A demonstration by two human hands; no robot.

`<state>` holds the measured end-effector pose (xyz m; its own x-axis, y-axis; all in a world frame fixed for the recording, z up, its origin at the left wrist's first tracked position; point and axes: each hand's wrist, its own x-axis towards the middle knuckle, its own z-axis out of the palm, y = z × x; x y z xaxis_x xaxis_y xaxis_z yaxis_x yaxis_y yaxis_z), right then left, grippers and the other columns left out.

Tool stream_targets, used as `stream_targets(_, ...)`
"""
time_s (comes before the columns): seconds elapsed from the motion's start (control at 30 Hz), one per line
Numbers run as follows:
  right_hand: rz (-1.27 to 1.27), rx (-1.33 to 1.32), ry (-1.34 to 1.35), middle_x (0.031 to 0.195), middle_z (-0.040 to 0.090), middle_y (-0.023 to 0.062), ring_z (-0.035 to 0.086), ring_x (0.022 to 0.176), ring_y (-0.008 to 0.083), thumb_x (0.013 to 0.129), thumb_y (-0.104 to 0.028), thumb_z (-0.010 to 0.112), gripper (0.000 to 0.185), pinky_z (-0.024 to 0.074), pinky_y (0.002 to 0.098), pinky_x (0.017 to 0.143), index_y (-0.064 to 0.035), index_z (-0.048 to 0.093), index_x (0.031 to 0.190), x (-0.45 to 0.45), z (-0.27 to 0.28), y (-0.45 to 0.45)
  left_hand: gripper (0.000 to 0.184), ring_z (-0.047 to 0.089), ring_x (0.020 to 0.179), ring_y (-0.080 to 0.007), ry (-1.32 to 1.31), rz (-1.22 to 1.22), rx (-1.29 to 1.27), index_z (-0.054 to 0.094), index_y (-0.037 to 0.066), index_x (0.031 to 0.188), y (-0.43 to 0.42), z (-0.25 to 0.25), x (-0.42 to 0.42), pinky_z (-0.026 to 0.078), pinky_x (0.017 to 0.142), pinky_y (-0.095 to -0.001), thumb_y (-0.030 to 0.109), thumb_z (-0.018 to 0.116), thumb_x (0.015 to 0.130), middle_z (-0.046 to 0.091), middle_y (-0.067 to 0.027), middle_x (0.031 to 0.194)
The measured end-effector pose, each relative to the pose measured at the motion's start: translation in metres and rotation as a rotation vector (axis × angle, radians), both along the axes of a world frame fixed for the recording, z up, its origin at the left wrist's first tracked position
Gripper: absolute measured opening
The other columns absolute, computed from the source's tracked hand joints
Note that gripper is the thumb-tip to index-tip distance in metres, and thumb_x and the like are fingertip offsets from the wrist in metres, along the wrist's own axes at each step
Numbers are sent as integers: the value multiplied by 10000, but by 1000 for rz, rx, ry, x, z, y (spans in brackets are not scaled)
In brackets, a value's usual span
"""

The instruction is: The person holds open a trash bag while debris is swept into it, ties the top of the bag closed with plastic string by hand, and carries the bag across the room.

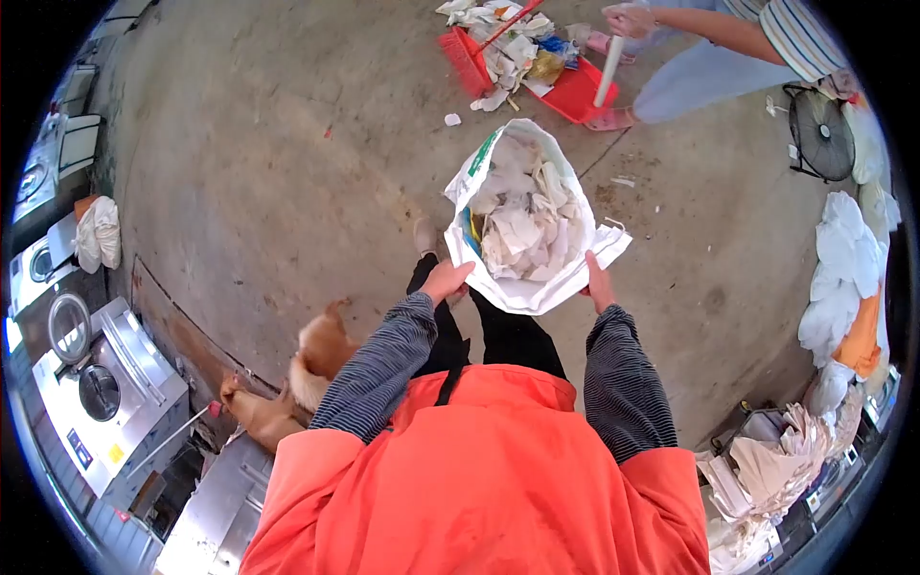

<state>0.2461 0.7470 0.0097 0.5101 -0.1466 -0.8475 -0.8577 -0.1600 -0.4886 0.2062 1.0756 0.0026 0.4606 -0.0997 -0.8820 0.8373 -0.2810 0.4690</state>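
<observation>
A white woven sack (527, 299) hangs open-mouthed in front of me, with crumpled paper and plastic scraps (525, 225) inside. My left hand (447, 280) grips its rim on the near left side. On the near right, my right hand (600, 285) is closed on the rim too. Some green print shows on the sack's far left edge. Beyond the sack, a heap of waste paper and plastic (513, 53) lies on the floor, partly on a red dustpan (583, 93). A red broom (465, 62) touches the heap's left side.
At the upper right, another person's hand (630, 19) is by the dustpan's white handle. Two brown dogs (264, 414) are close on my left. Washing machines (115, 393) line the left; a black fan (821, 132), white bags (839, 278) and stacked cardboard (776, 465) line the right.
</observation>
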Motion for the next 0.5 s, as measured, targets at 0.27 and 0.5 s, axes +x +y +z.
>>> stream_targets(0.27, -71, -16, -1, 708, 583, 69, 546, 595, 139, 796, -544, 483, 590, 455, 263, 512, 34, 596, 834, -4, 7, 2, 483, 504, 462, -140, 71, 61, -17, 550, 3, 751, -11, 33, 20, 403, 442, -252, 472, 471, 835, 520, -48, 588)
stream_targets(0.5, 18, -30, 32, 724, 590, 64, 550, 598, 143, 786, -596, 455, 625, 447, 263, 516, 7, 589, 877, -4, 3, -1, 511, 517, 460, -157, 26, 20, 17, 544, -15, 701, -11, 22, 17, 418, 474, -274, 470, 461, 837, 522, -58, 561)
